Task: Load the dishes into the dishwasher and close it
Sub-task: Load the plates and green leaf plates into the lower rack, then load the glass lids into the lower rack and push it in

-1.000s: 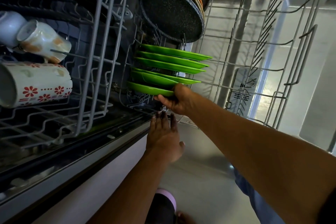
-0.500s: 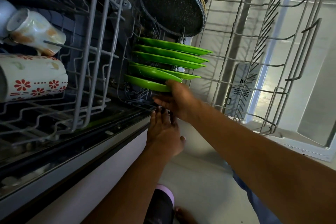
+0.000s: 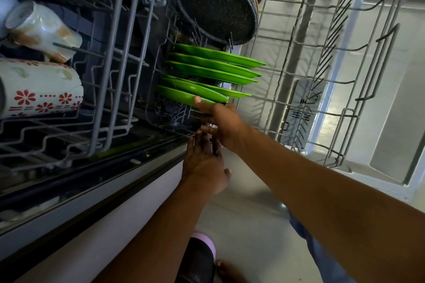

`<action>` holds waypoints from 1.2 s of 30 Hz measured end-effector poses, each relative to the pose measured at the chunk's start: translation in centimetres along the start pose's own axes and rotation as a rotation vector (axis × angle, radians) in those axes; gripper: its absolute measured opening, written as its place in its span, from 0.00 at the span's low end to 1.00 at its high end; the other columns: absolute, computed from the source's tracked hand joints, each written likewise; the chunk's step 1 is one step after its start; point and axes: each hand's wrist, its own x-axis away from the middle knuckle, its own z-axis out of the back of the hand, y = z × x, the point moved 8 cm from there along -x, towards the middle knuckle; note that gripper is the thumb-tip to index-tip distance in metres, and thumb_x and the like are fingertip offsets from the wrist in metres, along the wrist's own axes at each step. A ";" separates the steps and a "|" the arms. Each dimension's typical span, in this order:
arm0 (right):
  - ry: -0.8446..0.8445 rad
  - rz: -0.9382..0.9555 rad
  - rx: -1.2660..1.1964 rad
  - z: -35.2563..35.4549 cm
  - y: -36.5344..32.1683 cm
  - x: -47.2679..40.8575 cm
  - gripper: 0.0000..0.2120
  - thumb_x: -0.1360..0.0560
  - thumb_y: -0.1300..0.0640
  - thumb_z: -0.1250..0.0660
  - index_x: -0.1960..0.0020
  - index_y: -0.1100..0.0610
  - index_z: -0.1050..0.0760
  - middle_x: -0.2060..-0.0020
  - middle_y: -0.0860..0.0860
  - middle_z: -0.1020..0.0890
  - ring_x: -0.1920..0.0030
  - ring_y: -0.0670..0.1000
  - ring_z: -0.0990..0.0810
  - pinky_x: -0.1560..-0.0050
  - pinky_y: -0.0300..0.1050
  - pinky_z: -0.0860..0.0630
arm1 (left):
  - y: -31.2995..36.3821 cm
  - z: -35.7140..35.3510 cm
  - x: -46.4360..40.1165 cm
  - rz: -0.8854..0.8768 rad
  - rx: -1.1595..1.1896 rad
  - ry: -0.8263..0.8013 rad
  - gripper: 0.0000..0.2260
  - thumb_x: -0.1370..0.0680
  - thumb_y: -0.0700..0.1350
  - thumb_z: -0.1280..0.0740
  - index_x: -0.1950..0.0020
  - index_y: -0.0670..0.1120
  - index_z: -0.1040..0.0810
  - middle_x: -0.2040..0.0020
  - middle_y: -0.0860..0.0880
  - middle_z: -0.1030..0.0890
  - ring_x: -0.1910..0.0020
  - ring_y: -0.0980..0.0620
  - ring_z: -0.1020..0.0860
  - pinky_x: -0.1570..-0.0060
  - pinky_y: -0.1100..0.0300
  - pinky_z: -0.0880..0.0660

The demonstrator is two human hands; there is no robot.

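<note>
Your right hand (image 3: 220,122), thumb on the nearest green plate (image 3: 184,96), has slid lower, fingers curling toward the lower rack (image 3: 345,112); left hand (image 3: 203,165) stays flat, empty: plates seated.

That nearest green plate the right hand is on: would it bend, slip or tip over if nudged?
The nearest green plate looks thin and glossy like plastic, so probably light, stiff enough, and slippery if wet. It stands on edge between the prongs of the lower rack, leaning close to its neighbour, so a push would likely tilt it. The right hand steadies its rim with the thumb.
</note>
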 end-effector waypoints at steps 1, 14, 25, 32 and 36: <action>-0.007 -0.008 0.011 0.3 -0.2 0.1 0.29 0.26 0.51 0.22 0.31 0.63 0.27 0.42 0.56 0.15 0.43 0.55 0.15 0.44 0.55 0.18 | 0.0 0.0 0.0 0.004 0.014 0.007 0.43 0.18 0.63 0.43 0.17 0.41 0.62 0.17 0.34 0.61 0.18 0.35 0.63 0.20 0.41 0.62; 0.197 0.074 0.526 10.1 -4.1 3.2 0.10 0.21 0.55 0.28 0.44 0.57 0.25 0.63 0.52 0.25 0.67 0.48 0.28 0.68 0.40 0.32 | -1.4 1.3 -0.9 0.050 0.166 0.014 0.37 0.18 0.60 0.39 0.15 0.48 0.51 0.15 0.44 0.52 0.16 0.42 0.54 0.19 0.41 0.53; 0.364 0.488 0.959 11.1 -14.8 23.4 0.26 0.18 0.41 0.35 0.26 0.54 0.29 0.37 0.57 0.18 0.46 0.56 0.18 0.47 0.46 0.25 | 3.4 15.9 16.5 -0.192 0.502 0.361 0.34 0.18 0.54 0.33 0.17 0.45 0.43 0.18 0.43 0.40 0.19 0.45 0.41 0.23 0.51 0.41; 0.368 0.951 1.017 0.2 -18.2 49.0 0.22 0.18 0.43 0.35 0.27 0.49 0.27 0.32 0.50 0.20 0.33 0.51 0.22 0.36 0.46 0.27 | 2.4 25.9 41.4 -0.370 0.664 0.574 0.37 0.19 0.62 0.38 0.15 0.56 0.52 0.16 0.54 0.48 0.18 0.55 0.46 0.20 0.55 0.45; 0.270 1.225 1.192 -9.3 -15.9 61.0 0.21 0.18 0.44 0.34 0.30 0.52 0.24 0.36 0.51 0.18 0.36 0.53 0.20 0.37 0.49 0.24 | -3.6 26.7 56.1 -0.300 0.725 0.840 0.33 0.18 0.54 0.33 0.16 0.50 0.44 0.17 0.51 0.41 0.20 0.56 0.42 0.25 0.69 0.49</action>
